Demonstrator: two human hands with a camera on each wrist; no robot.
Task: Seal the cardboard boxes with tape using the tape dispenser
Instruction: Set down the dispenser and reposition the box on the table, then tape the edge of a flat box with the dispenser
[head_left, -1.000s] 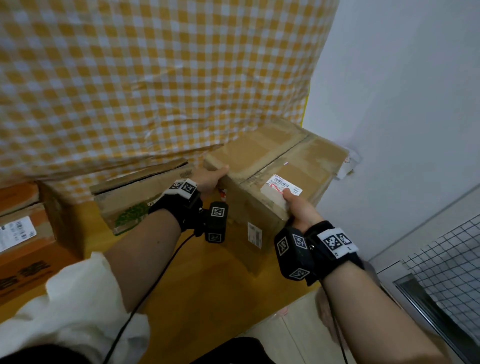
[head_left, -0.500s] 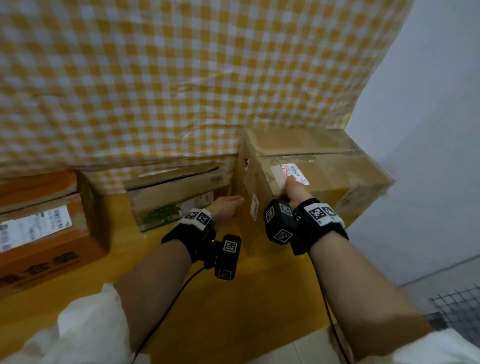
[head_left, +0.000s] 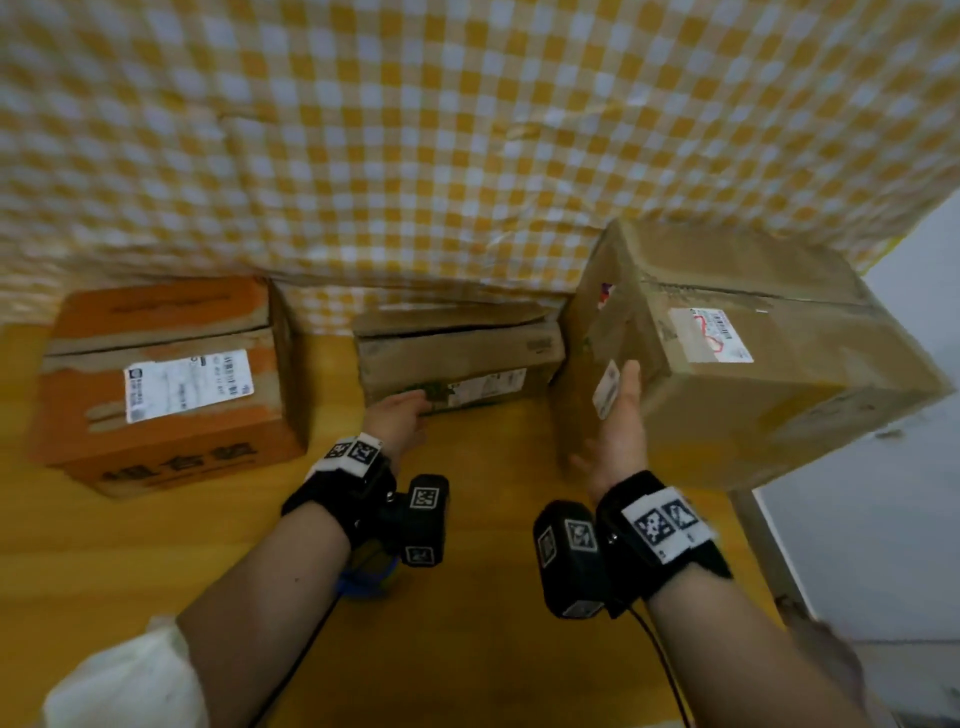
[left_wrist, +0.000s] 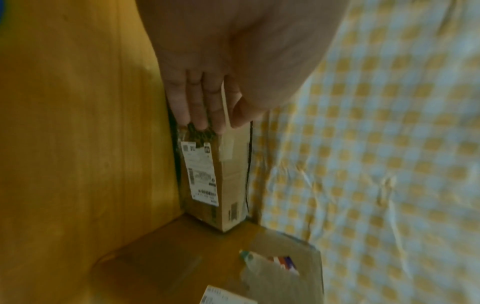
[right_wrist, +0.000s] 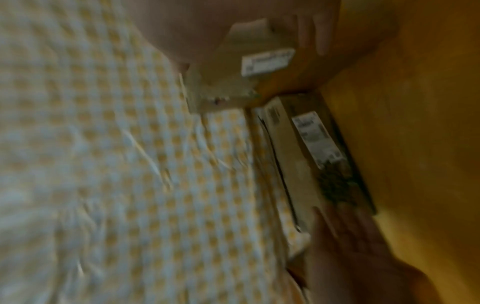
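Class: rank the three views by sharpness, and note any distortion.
Right wrist view: heavily motion-blurred, the yellow-and-white checked cloth smeared. Left wrist view: sharpest, left hand's fingers and flat brown cardboard box distinct. Head view: slightly soft, checks bowed outward.

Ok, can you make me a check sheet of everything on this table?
Surface: yellow wooden tabletop.
Job's things: orange box, flat box and big box in a row at the back; tape dispenser not clearly seen.
Clutter: blue thing under the left forearm, mostly hidden.
Grippers: left hand rests on the flat box's front, fingers straight; right hand open beside the big box.
Cables: black cable trails along each forearm.
Surroundings: yellow-checked cloth behind, white wall right.
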